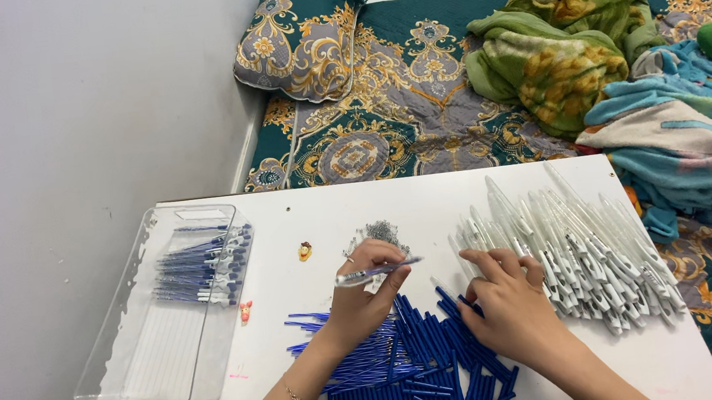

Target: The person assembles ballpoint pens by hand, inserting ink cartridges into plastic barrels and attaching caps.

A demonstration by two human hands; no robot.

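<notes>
My left hand (364,299) holds a partly assembled pen (378,270) level above the white table (305,218), its tip pointing right. My right hand (509,298) rests on the near edge of a large pile of clear and white pen barrels (578,248), fingers spread over them. Below both hands lies a heap of blue pen parts and thin blue refills (424,363). A small cluster of tiny metal springs (381,231) lies just beyond my left hand.
A clear plastic tray (140,351) at the table's left holds several finished blue pens (204,267). Two small orange bits (305,250) lie on the table. Beyond the table are a patterned green mat, a cushion (297,36) and crumpled blankets (567,40). A white wall stands left.
</notes>
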